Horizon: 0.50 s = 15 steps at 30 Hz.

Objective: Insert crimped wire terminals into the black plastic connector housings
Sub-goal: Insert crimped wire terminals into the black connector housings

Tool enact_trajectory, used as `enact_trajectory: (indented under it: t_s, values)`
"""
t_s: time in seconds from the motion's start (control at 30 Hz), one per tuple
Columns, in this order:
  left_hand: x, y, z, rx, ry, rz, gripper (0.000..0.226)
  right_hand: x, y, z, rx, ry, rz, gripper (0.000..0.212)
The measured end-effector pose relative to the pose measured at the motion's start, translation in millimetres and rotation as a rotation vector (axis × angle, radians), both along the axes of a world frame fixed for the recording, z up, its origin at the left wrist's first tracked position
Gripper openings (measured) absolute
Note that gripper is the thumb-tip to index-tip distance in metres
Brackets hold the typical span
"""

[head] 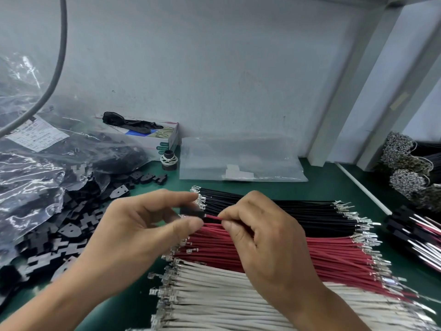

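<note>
One red wire (213, 217) in hand, pinched by the right hand (260, 237) between thumb and forefinger, terminal end aimed left at a small dark housing (191, 211) seemingly held at the blurred fingertips of the left hand (143, 225); seating not clear from here, so probably mid-insertion. Underneath, lying in rows on the green mat (334, 177): black wires (286, 209), red wires (322, 249), white wires (226, 295), hundreds apparently waiting. Left, loose housings (71, 237) spilling from plastic bags (31, 177), plenty unused. Far right, a stack (415, 237) of what look like finished assemblies, blurred. Judging by that: some done, most left.
</note>
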State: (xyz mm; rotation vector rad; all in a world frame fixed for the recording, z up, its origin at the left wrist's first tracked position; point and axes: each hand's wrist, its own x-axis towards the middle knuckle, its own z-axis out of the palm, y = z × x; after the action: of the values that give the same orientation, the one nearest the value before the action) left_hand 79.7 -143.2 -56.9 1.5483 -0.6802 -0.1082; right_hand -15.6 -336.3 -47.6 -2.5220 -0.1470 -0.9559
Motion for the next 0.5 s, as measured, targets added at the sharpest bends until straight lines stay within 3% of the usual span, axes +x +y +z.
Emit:
enact_trajectory:
  t_s: [0.07,0.13,0.33,0.5]
  values:
    - [1.9,2.5,-0.3,0.103,-0.246,0.021,0.023,-0.7,-1.5,0.1,0.005,0.03,0.015,0.009]
    - [3.6,4.1,-2.4,0.169,-0.297,0.032,0.022,-0.7,-0.8,-0.4,-0.02,0.039,0.03,0.01]
    - [1.0,-0.2,-8.0,-0.007,-0.009,-0.029,0.021,1.3,4.6,-3.6,0.039,0.017,0.082,0.012]
    - [-0.7,-2.0,-6.6,-0.018,0.006,-0.027,0.019,1.5,2.7,-0.9,0.022,0.035,0.096,0.013]
